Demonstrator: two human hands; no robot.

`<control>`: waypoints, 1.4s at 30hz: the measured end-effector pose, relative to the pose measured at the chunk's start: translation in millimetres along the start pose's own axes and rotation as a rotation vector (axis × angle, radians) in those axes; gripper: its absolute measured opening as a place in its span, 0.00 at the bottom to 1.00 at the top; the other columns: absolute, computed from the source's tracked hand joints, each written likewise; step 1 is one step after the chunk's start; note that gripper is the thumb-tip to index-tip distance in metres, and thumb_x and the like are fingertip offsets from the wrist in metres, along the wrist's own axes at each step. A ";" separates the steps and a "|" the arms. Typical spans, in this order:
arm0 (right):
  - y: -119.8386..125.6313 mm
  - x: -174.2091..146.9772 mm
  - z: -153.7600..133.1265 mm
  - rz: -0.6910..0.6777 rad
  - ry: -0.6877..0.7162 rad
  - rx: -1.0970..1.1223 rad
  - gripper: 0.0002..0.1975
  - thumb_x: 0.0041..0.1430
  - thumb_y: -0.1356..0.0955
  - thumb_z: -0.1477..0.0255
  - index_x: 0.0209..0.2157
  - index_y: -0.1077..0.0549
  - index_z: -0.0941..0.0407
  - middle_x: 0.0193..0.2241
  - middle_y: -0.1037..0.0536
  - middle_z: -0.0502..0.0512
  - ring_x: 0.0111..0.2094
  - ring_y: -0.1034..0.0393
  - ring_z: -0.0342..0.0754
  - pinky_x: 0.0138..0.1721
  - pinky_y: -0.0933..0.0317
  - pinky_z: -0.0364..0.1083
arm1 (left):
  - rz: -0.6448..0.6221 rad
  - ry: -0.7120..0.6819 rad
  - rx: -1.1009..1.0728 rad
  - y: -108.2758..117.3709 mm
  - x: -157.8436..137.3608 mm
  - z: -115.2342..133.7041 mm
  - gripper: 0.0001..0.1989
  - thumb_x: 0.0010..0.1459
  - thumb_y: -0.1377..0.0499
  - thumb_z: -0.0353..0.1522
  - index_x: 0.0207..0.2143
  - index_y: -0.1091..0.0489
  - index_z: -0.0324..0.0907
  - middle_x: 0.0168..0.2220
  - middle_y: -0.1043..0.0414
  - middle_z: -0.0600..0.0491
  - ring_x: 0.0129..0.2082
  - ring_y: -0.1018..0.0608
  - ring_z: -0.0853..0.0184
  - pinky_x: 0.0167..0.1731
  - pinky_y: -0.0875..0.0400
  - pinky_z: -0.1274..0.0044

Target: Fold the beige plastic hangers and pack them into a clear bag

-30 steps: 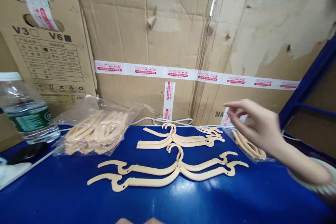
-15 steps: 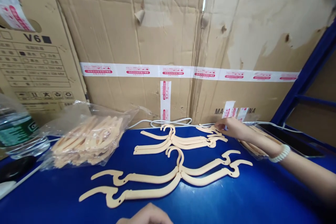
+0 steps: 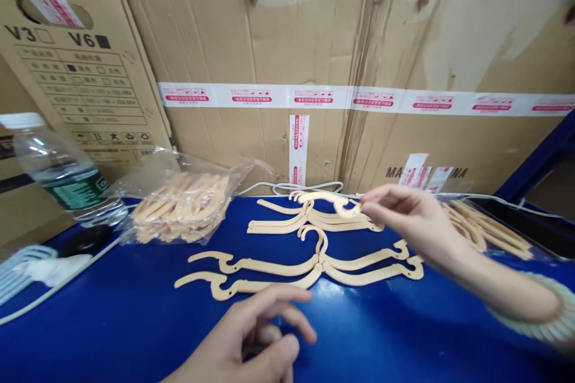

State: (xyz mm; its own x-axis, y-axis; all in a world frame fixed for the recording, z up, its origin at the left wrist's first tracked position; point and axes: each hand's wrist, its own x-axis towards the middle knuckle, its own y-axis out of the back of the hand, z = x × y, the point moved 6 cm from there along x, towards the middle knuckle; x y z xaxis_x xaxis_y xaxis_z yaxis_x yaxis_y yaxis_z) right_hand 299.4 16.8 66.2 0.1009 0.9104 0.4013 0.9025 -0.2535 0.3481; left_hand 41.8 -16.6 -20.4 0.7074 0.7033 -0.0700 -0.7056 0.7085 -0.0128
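We look to be at a workbench in a workshop or packing corner, though we cannot tell which. We judge by the blue tabletop point(image 3: 368, 341), the scuffed cardboard point(image 3: 202, 30) behind it, sealed with printed tape point(image 3: 278, 96), the carton point(image 3: 85, 87) bearing tick-boxes and handling symbols, and the bagged hanger parts point(image 3: 184, 206) near loose hangers point(image 3: 278, 270).

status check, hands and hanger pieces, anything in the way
Right hand pinching a hanger piece. Left hand loosely open. Left fingers partly overlap nearest hanger in view.
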 end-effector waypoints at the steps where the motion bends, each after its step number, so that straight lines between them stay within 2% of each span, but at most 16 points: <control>1: -25.1 -17.2 0.2 -0.099 -0.063 0.122 0.12 0.52 0.26 0.62 0.34 0.23 0.55 0.26 0.22 0.52 0.21 0.33 0.41 0.21 0.36 0.39 | 0.018 0.007 -0.043 0.4 2.0 -1.4 0.24 0.58 0.38 0.45 0.54 0.33 0.47 0.44 0.26 0.47 0.24 0.24 0.71 0.23 0.34 0.80; 4: -86.5 -71.2 0.0 -0.399 -0.249 0.376 0.14 0.49 0.23 0.62 0.30 0.25 0.56 0.26 0.24 0.50 0.21 0.35 0.39 0.18 0.38 0.36 | 0.090 -0.002 -0.139 3.4 6.1 -3.2 0.25 0.55 0.36 0.45 0.52 0.33 0.45 0.44 0.27 0.47 0.24 0.23 0.71 0.18 0.35 0.83; 6: -103.7 -93.5 -2.2 -0.524 -0.289 0.382 0.15 0.48 0.23 0.60 0.29 0.24 0.56 0.24 0.25 0.49 0.20 0.35 0.39 0.18 0.39 0.37 | 0.108 0.006 -0.142 4.0 6.6 -1.7 0.21 0.56 0.36 0.46 0.45 0.30 0.40 0.37 0.25 0.49 0.22 0.24 0.71 0.19 0.34 0.83; 7: -104.4 -96.4 -4.2 -0.551 -0.253 0.333 0.14 0.50 0.23 0.60 0.30 0.24 0.56 0.25 0.24 0.50 0.21 0.34 0.40 0.20 0.38 0.37 | 0.106 0.015 -0.130 3.7 6.5 -0.2 0.20 0.56 0.36 0.46 0.40 0.29 0.38 0.32 0.26 0.50 0.21 0.25 0.72 0.20 0.34 0.82; 10: -81.5 -73.1 -11.9 -0.472 0.031 0.064 0.09 0.58 0.27 0.62 0.36 0.22 0.54 0.31 0.20 0.52 0.30 0.27 0.45 0.31 0.32 0.42 | 0.118 0.024 -0.117 5.2 5.7 4.2 0.22 0.55 0.37 0.49 0.30 0.31 0.37 0.24 0.28 0.53 0.18 0.26 0.73 0.19 0.34 0.83; 13: -47.0 -32.1 -12.0 -0.289 0.399 -0.349 0.06 0.64 0.33 0.69 0.38 0.23 0.53 0.34 0.20 0.56 0.36 0.27 0.51 0.39 0.32 0.49 | 0.175 -0.014 -0.178 10.9 5.5 4.4 0.20 0.59 0.39 0.48 0.32 0.33 0.38 0.24 0.28 0.54 0.18 0.25 0.72 0.19 0.32 0.82; 15: -34.6 -10.0 2.9 -0.267 0.503 -0.611 0.06 0.63 0.34 0.72 0.39 0.24 0.55 0.37 0.21 0.60 0.41 0.29 0.57 0.43 0.34 0.56 | 0.200 -0.035 -0.217 13.6 5.3 2.9 0.20 0.60 0.40 0.47 0.32 0.35 0.39 0.25 0.27 0.54 0.17 0.25 0.73 0.17 0.33 0.83; 19: -30.8 8.6 38.5 -0.331 0.482 -0.736 0.05 0.60 0.33 0.77 0.36 0.25 0.57 0.35 0.21 0.60 0.39 0.29 0.56 0.42 0.34 0.54 | 0.269 -0.028 -0.261 16.4 2.7 4.9 0.19 0.61 0.41 0.47 0.34 0.39 0.41 0.28 0.28 0.57 0.15 0.26 0.76 0.14 0.38 0.86; 22: -34.9 7.7 46.5 -0.319 0.467 -0.729 0.06 0.60 0.35 0.79 0.32 0.28 0.56 0.32 0.23 0.59 0.35 0.29 0.53 0.38 0.33 0.51 | 0.294 0.014 -0.278 17.2 1.2 9.9 0.17 0.64 0.44 0.46 0.35 0.42 0.43 0.28 0.28 0.58 0.15 0.26 0.76 0.15 0.38 0.87; 26: -28.5 6.7 35.9 -0.275 0.442 -0.724 0.04 0.60 0.35 0.75 0.30 0.32 0.54 0.29 0.24 0.56 0.32 0.29 0.52 0.33 0.34 0.49 | 0.351 0.029 -0.337 28.0 1.1 14.9 0.18 0.63 0.44 0.48 0.36 0.46 0.45 0.29 0.27 0.59 0.14 0.27 0.77 0.14 0.40 0.87; 30: -7.7 -5.1 16.7 -0.199 0.408 -0.641 0.07 0.64 0.36 0.67 0.32 0.33 0.53 0.28 0.24 0.54 0.29 0.27 0.50 0.30 0.34 0.46 | 0.410 0.007 -0.360 43.7 -2.8 16.8 0.20 0.63 0.43 0.49 0.36 0.48 0.46 0.26 0.27 0.60 0.13 0.29 0.77 0.13 0.45 0.88; 34: 9.2 -36.7 9.1 -0.103 0.370 -0.562 0.09 0.63 0.34 0.61 0.41 0.29 0.51 0.34 0.21 0.55 0.32 0.24 0.51 0.26 0.30 0.43 | 0.438 0.023 -0.347 51.1 -10.7 12.8 0.21 0.60 0.40 0.48 0.36 0.46 0.45 0.24 0.27 0.59 0.15 0.28 0.76 0.16 0.41 0.87; 37: 11.4 -61.4 12.7 -0.087 0.397 -0.603 0.12 0.64 0.35 0.61 0.48 0.27 0.47 0.39 0.20 0.53 0.38 0.23 0.52 0.32 0.27 0.43 | 0.454 0.027 -0.366 53.1 -14.6 10.0 0.24 0.54 0.34 0.47 0.35 0.44 0.44 0.23 0.28 0.60 0.16 0.28 0.76 0.18 0.39 0.86; 42: 15.2 -80.2 26.9 -0.021 0.459 -0.601 0.11 0.64 0.35 0.66 0.47 0.27 0.44 0.42 0.21 0.50 0.43 0.25 0.54 0.43 0.29 0.49 | 0.435 -0.026 -0.320 53.9 -15.1 11.8 0.23 0.51 0.30 0.44 0.35 0.39 0.42 0.21 0.30 0.61 0.18 0.31 0.77 0.20 0.39 0.85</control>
State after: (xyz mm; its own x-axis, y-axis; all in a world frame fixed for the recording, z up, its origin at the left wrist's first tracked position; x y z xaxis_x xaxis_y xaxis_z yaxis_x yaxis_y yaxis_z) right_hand 316.3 -51.3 16.5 -0.2170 0.7229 0.6560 0.5057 -0.4915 0.7090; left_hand -6.5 11.7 -8.3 0.3451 0.9319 -0.1118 -0.9080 0.3013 -0.2912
